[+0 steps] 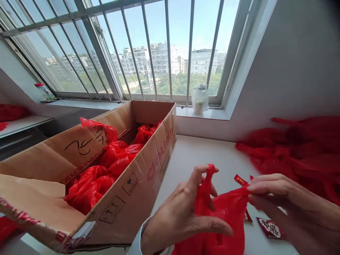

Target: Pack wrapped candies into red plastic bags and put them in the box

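Observation:
A red plastic bag [225, 216] hangs between my two hands above the white table. My left hand [183, 212] has one of its handles looped over the fingers, with the thumb stretched across the front of the bag. The fingertips of my right hand [281, 202] pinch the bag's upper right corner; that hand is slightly blurred. Whatever the bag holds, if anything, is hidden. Under and beside my right hand lie a dark red printed packet [271, 228] and a small red packet [240, 180].
A long open cardboard box [143, 177] stands on the left, holding several red plastic bundles [117, 156]. A heap of red bags [294, 148] lies at the right by the wall. On the sill of the barred window sits a container wrapped in clear plastic [200, 99].

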The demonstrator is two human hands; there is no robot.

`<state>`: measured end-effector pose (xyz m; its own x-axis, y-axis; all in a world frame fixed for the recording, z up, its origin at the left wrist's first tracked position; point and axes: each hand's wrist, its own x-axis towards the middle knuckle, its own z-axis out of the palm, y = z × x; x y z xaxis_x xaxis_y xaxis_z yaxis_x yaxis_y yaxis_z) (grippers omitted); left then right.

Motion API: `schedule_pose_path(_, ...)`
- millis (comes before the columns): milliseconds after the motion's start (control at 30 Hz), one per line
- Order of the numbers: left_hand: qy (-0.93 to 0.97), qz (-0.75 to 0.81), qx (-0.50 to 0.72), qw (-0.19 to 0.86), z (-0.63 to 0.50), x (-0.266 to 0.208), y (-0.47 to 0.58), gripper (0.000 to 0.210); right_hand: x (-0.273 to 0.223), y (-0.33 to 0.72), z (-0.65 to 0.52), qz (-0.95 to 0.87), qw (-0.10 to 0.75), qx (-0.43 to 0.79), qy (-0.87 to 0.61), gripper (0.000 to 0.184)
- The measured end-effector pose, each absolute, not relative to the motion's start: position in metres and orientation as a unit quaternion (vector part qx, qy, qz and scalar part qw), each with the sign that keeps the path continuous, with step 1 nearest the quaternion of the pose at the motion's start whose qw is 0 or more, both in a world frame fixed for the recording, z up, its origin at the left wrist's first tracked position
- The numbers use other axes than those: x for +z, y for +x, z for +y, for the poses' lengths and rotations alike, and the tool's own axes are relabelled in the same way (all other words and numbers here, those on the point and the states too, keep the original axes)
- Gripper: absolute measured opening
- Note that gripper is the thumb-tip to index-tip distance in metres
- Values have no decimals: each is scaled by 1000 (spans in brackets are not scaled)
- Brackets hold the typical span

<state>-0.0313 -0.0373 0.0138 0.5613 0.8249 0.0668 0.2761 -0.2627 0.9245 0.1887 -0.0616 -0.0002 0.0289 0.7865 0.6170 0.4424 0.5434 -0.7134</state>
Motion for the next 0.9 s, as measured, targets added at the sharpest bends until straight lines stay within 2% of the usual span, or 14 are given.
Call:
schedule_pose_path(67,764,372,248,465,-39,7,-24,78,8,167,-67,-737,517,169,-401,15)
schedule_pose_path(200,816,326,241,411,-45,8,-18,27,13,152,-67,-767,515,264,-277,28)
schedule_pose_path(300,783,366,219,452,-42,16,-16,35,10,164,-59,-740,535,226,-338,29)
schedule_pose_path(367,759,387,210,480,-38,21,-16,37,8,172,-52,-745,495,218,-390,28)
schedule_pose_path(467,732,381,207,526,-34,24,-17,40,3,177,-41,-742,437,306,-405,14)
schedule_pose_path(533,700,380,200,571,-33,23,-18,40,0,175,-39,-706,467,330,-417,6)
schedule_pose_path(667,622,368,241,648,-27,21,-18,42,6,171,-52,-698,539,238,-408,5)
schedule_pose_path(733,631,346,249,648,-22,22,-20,38,14,171,-62,-767,484,228,-355,10)
schedule_pose_path(833,700,310,218,605,-18,23,-24,20,24,172,-73,-874,311,260,-267,10)
schedule_pose_path(900,758,295,206,544,-21,22,-27,7,24,174,-72,-881,286,277,-254,10)
